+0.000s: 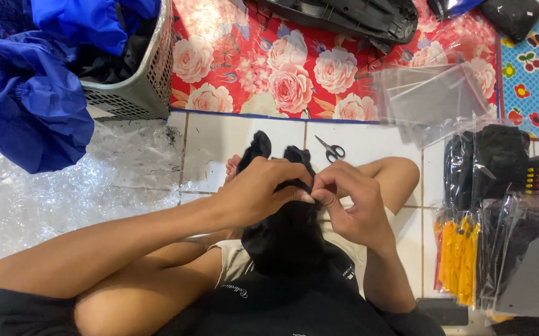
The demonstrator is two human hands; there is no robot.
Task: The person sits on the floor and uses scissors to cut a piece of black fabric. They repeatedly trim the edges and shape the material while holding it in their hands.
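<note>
A black piece of fabric [285,233] lies over my lap and reaches forward past my knees. My left hand [260,190] grips its upper part, fingers curled over the cloth. Close beside it, my right hand [347,199] pinches the same cloth between thumb and fingertips. The two hands almost touch at the middle. I sit cross-legged on a white tiled floor [219,143].
Small scissors [331,149] lie on the tiles just beyond my hands. A grey laundry basket [141,87] with blue cloth [29,102] stands at far left. Clear plastic bags [431,99] and packed black and yellow items [487,205] sit at right. A red floral mat [282,62] lies ahead.
</note>
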